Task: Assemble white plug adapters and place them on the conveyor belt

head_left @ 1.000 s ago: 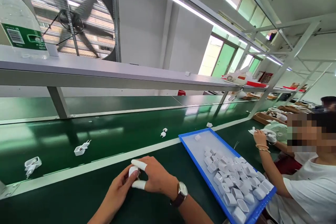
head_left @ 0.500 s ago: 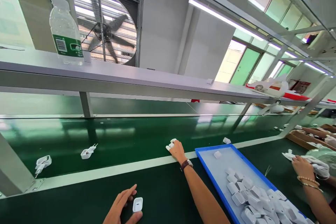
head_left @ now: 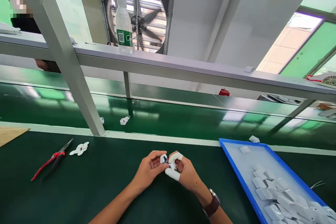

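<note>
My left hand [head_left: 147,168] pinches a small white charger housing [head_left: 163,158], whose open side shows something dark blue inside. Close against it, my right hand [head_left: 188,174], with white finger cots on its fingertips, grips another small white piece [head_left: 172,165]. The fingers cover most of that piece, so its exact form is hidden. Both hands meet above the dark green bench. To their right stands a blue-rimmed tray [head_left: 237,178] with a heap of white charger housings [head_left: 286,196].
Red-handled pliers [head_left: 54,157] lie at left beside flat white pieces [head_left: 79,148]. Beyond the pale edge strip, an open charger with prongs [head_left: 124,120] rests on the green belt [head_left: 168,120]. A slanted metal post [head_left: 81,94] rises at left; a bottle [head_left: 124,28] stands on the shelf.
My right hand has come back from the belt to my left hand. The left hand has picked the white housing up off the bench. The view has turned left.
</note>
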Available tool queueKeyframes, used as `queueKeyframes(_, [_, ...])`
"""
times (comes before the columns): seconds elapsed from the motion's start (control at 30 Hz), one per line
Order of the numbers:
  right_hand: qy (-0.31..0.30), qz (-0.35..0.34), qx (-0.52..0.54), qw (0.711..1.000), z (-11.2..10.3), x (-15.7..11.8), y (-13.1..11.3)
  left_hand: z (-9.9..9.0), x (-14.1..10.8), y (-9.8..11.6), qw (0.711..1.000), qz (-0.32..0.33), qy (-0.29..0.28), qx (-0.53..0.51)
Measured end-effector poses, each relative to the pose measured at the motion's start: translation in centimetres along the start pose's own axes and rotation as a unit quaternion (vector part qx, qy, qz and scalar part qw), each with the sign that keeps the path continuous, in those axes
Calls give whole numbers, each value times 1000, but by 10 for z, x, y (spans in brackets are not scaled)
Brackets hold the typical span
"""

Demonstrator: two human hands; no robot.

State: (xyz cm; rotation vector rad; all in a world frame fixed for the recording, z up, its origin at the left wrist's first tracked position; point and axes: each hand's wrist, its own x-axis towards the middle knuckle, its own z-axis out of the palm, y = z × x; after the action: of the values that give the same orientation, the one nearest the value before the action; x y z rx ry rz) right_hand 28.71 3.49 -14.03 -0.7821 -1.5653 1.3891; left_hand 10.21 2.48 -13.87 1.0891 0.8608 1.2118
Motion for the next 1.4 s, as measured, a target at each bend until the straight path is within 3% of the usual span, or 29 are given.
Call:
queueKeyframes(0.17, [76,-28,-63,995,5,-7,-12,3,-20,13,999,-12,-16,-38])
queueKeyframes(0.27, [60,-22,-64,996,4,-11,-17,2,-22,14,997,-33,-35,-65])
queueKeyframes(0.4, [20,-39,-114,992,-4,-12,-19,1,-16,9,999,22,-30,-26])
queueKeyframes(0.5, [78,-39,-134,987,-14,-7,-17,-4,-8,-1,991,75,-24,107])
queueKeyframes(0.6, [144,-64,-138,978,-24,2,-13,-11,4,-18,935,108,-11,339])
queueKeyframes(0.7, [159,-107,-174,966,-30,9,-6,-14,12,-36,896,116,-4,428])
queueKeyframes(0.8, [153,-129,-203,959,-32,8,3,-14,13,-46,896,130,4,426])
queueKeyframes(0.97, [121,-164,-241,949,-29,-5,12,-18,2,-42,902,157,16,402])
queueKeyframes(1.23, [74,-274,-295,912,-16,-11,3,-21,-7,-28,934,147,-18,324])
queueKeyframes(1.4, [67,-308,-332,889,-10,-12,-1,-17,-8,-23,955,123,-25,270])
